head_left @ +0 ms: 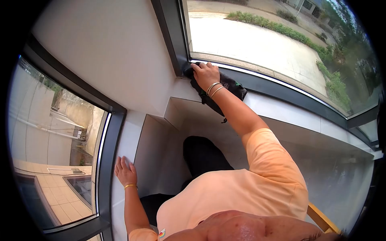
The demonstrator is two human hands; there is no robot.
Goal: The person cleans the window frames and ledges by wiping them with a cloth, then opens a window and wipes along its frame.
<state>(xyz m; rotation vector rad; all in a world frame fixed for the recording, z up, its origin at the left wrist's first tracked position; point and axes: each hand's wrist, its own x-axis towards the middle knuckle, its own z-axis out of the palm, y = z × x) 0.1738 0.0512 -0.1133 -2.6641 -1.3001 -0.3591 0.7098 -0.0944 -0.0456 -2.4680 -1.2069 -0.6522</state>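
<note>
My right hand (206, 75) reaches to the corner of the far window frame, fingers bent over a black cloth bag (235, 89). The bag has pale printing and bits of green trim, and a short cord dangles from its lower end. It lies against the frame and hangs over the white sill (273, 105). My forearm covers part of it, and what is under my palm is hidden. At the left, my left hand (126, 172) rests flat on the side sill (130, 132), fingers spread, holding nothing.
Dark frames surround the far window (257, 44) and the left window (60, 132), with a white wall (100, 48) between them. Grey panels (155, 148) drop below the sills around my knee (203, 150). A yellow wooden bar (321, 217) stands behind me at right.
</note>
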